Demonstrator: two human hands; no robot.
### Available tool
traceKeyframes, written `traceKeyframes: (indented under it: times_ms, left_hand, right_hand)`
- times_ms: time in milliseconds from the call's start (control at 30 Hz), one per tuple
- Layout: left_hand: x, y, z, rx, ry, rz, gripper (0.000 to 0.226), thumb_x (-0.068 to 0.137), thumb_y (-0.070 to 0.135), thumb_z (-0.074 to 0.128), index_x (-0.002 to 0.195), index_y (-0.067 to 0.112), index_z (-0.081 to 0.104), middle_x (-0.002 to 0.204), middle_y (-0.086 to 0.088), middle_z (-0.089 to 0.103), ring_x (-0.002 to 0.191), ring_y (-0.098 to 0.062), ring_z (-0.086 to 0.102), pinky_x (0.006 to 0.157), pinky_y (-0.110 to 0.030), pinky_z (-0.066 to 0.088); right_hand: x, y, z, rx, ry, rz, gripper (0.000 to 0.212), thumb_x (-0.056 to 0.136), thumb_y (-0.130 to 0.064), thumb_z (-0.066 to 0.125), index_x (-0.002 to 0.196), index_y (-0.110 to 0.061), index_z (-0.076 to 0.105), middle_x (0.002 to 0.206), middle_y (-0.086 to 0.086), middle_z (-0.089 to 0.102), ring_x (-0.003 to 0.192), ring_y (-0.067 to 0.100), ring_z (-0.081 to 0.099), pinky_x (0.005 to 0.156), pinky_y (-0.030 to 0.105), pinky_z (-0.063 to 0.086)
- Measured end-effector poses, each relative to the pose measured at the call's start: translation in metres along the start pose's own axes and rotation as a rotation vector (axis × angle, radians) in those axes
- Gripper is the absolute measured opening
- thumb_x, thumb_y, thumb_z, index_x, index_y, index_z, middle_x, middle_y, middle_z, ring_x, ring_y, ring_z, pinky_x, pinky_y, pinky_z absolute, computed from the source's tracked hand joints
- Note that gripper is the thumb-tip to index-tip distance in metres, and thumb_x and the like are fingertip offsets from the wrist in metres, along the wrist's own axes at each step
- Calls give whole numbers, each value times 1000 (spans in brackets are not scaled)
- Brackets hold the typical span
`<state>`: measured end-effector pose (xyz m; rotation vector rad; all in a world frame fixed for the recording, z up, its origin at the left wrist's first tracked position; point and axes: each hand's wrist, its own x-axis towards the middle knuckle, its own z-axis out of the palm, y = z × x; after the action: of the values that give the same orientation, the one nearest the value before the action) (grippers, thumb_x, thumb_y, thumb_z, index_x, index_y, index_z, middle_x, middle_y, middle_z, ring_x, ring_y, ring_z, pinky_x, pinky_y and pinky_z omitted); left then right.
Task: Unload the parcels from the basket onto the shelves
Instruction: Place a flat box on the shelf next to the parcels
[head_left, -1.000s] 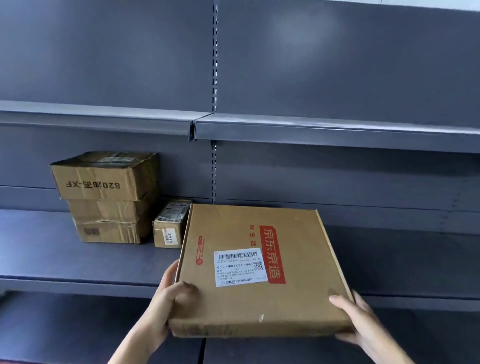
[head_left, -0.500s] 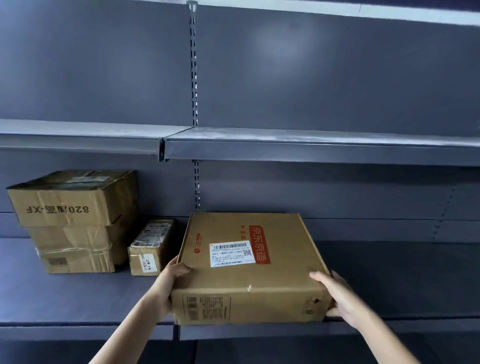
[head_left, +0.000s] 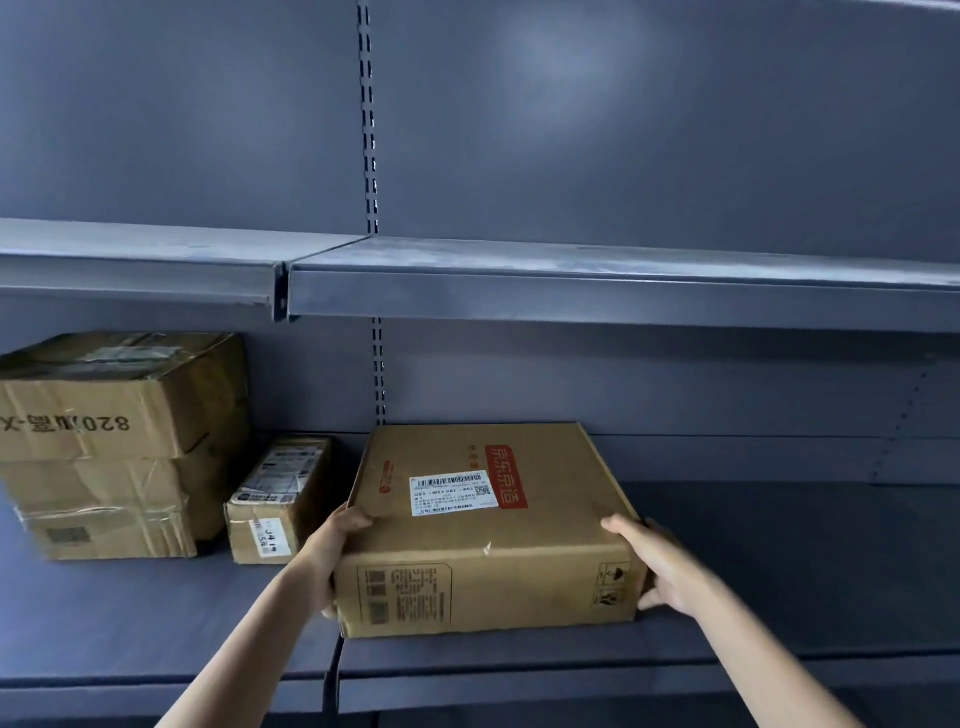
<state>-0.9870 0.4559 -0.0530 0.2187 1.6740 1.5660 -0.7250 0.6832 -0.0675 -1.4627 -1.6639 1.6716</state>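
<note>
Hands are gripping a flat, wide brown cardboard parcel (head_left: 488, 525) from either side, at its near corners. The left hand (head_left: 332, 556) is curling around the near left corner, its thumb lying on the top face and the rest of the fingers wrapping down the left side, where they are mostly hidden. The right hand (head_left: 660, 566) is cupping the near right corner, fingers spread along the top edge and the side wall, one fingertip showing below near the bottom edge. Both hands are partly closed and pressing against the cardboard.

The parcel is sitting on the dark grey metal shelf (head_left: 779, 582), just right of the seam between two shelf sections, its front face set a little back from the shelf's front lip. A white shipping label (head_left: 453, 492) and a red printed band are showing on its top, and black printed panels are showing on its front.

Just beside the left hand, a small brown cardboard box (head_left: 278, 501) with a white label is standing on the same shelf. Further left, a stack of taped brown cardboard boxes (head_left: 114, 447) is resting against the back panel. Above, another grey shelf (head_left: 571, 286) is running across the view.
</note>
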Motion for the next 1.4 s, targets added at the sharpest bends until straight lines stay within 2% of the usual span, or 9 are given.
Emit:
traceKeyframes:
  times_ms: [133,367,500,633,733,833,967,1100,1400]
  left_hand:
    - [13,3,0,46,4,-29,20,80,30,52,94,16,58,88,-16,63,81,-32,60,92,-43,43]
    - [26,5,-3,48,-13,-20,18,83,27,50,98,19,56,90,-17,62,78,-32,59,72,-37,48]
    - [26,5,-2,103,2,-55,19,80,30,50,96,21,55,94,-15,60,83,-31,57,86,-43,41]
    - [22,8,-1,138,40,-71,18,81,32,51,94,21,53,90,-14,61,78,-31,59,80,-43,46]
    - [19,9,-1,177,100,-35,28,83,32,54,109,22,54,99,-14,63,87,-33,60,85,-49,49]
    - [11,4,-5,199,133,107,46,87,24,57,132,23,46,96,-8,64,77,-23,61,61,-35,50]
    - [-7,-19,-20,287,108,139,69,83,38,64,142,27,29,120,-12,59,104,-30,56,79,-47,48]
    - [-29,-50,-35,358,93,183,79,80,43,68,145,27,25,119,-9,56,104,-27,54,78,-43,51]
    - [-74,-111,-97,493,104,365,76,76,34,73,139,30,31,115,-3,57,101,-22,59,91,-46,52]
  right_hand:
    - [9,-5,1,-33,22,8,65,74,-47,65,129,-25,39,140,8,41,124,35,42,87,57,48]
    - [15,-8,1,-76,23,20,57,72,-47,66,121,-26,43,132,8,49,118,35,46,83,58,51]
    - [13,-9,3,-84,31,22,54,74,-46,64,119,-27,44,135,9,47,120,36,45,77,54,51]
    - [5,-12,6,-78,37,21,53,76,-44,63,121,-25,43,140,9,42,126,36,41,78,54,48]
    - [-1,-11,7,-69,52,20,55,76,-46,63,121,-24,43,141,10,42,126,37,41,85,55,46]
    - [-8,-5,9,-38,146,-24,65,75,-49,65,128,-22,42,141,10,42,119,35,46,84,50,45]
    - [-26,18,20,52,327,-166,51,74,-50,67,111,-20,47,124,9,56,93,24,50,83,42,48]
    - [-51,52,38,-2,388,-243,68,73,-46,71,128,-19,40,129,8,55,112,28,53,85,31,40]
    - [-139,108,127,-110,351,-278,77,73,-39,72,137,-22,32,139,7,39,123,25,43,100,44,41]
